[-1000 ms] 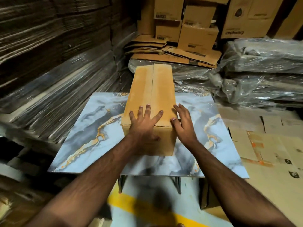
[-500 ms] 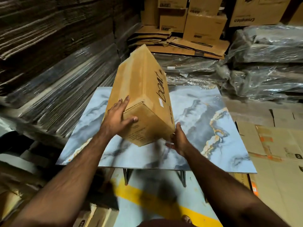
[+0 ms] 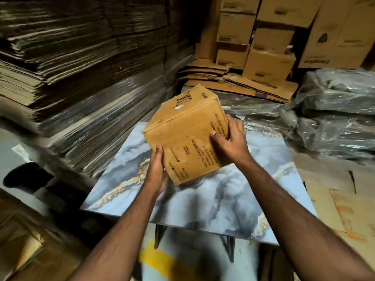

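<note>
Cardboard box (image 3: 188, 136): head view. It is held in the air over the far half of the worktop (image 3: 233, 199), nearer the far left corner than the far right. The box is tilted, with one corner pointing down at the marbled surface and a dark shadow beneath it. The printed face is turned toward the camera, text sideways. A handwritten scrawl and a small white label are on the upper face.

Left hand (image 3: 157, 171): it grips the box's lower left edge. The thumb lies along that edge and the fingers are curled underneath, mostly hidden.

Right hand (image 3: 230, 142): it holds the box's right edge. The thumb presses on the printed face and the fingers (image 3: 233, 123) wrap round onto the side face. Both forearms reach in over the near edge of the worktop.

Surroundings: tall stacks of flattened cardboard (image 3: 60, 57), partly plastic-wrapped, stand beyond the left edge. Loose flattened cartons (image 3: 239, 83) lie beyond the far edge, with stacked brown boxes (image 3: 269, 63) behind them. Plastic-wrapped bundles (image 3: 334, 118) sit past the far right corner. Flat cardboard sheets (image 3: 341, 199) lie along the right edge. Black metal legs (image 3: 160, 234) show under the near edge, and a yellow stripe (image 3: 156, 258) marks the floor below.
</note>
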The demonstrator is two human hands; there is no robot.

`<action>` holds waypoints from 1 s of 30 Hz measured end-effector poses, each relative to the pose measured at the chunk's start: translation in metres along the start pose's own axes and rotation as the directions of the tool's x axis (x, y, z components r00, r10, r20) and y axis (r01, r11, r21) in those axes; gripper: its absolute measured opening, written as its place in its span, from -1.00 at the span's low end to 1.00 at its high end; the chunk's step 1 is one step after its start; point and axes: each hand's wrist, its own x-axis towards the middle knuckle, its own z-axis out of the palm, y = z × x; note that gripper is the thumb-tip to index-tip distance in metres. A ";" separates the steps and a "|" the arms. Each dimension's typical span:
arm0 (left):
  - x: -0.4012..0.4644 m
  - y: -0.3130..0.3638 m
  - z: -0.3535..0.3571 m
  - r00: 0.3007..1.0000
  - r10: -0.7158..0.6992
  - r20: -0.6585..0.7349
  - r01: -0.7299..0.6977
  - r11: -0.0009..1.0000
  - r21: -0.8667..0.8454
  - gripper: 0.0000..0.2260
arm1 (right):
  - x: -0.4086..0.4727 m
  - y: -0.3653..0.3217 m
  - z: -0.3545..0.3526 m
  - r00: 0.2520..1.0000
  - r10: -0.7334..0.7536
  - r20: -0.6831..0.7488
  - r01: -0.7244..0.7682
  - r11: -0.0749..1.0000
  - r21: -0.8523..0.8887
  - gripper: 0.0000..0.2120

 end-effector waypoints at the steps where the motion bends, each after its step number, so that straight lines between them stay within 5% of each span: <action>1: 0.001 -0.001 0.005 0.999 -0.048 -0.002 0.048 0.992 -0.116 -0.61 | 0.004 -0.010 -0.006 0.998 -0.068 -0.014 0.067 0.995 -0.073 -0.19; 6: 0.000 -0.023 0.025 0.972 -0.234 -0.008 0.197 0.835 -0.514 -0.34 | 0.013 -0.042 -0.028 0.903 -0.403 0.149 0.421 0.760 -0.495 -0.18; 11: -0.025 -0.062 0.040 0.841 -0.526 0.125 0.525 0.742 -0.416 -0.26 | 0.000 -0.025 -0.026 0.831 -0.420 0.366 0.555 0.575 -0.601 -0.26; 21: -0.052 -0.114 0.022 0.647 -0.758 0.084 0.742 0.599 -0.300 -0.24 | -0.038 0.023 -0.045 0.831 -0.399 0.387 0.539 0.749 -0.384 -0.52; 25: -0.049 -0.131 0.007 0.697 -0.717 0.019 0.703 0.677 -0.219 -0.48 | -0.061 0.045 -0.033 0.810 -0.375 0.450 0.542 0.773 -0.331 -0.53; 30: -0.029 -0.092 -0.021 0.804 -0.569 -0.173 0.588 0.716 0.375 -0.77 | -0.075 0.057 -0.020 0.831 -0.306 0.465 0.491 0.796 -0.354 -0.36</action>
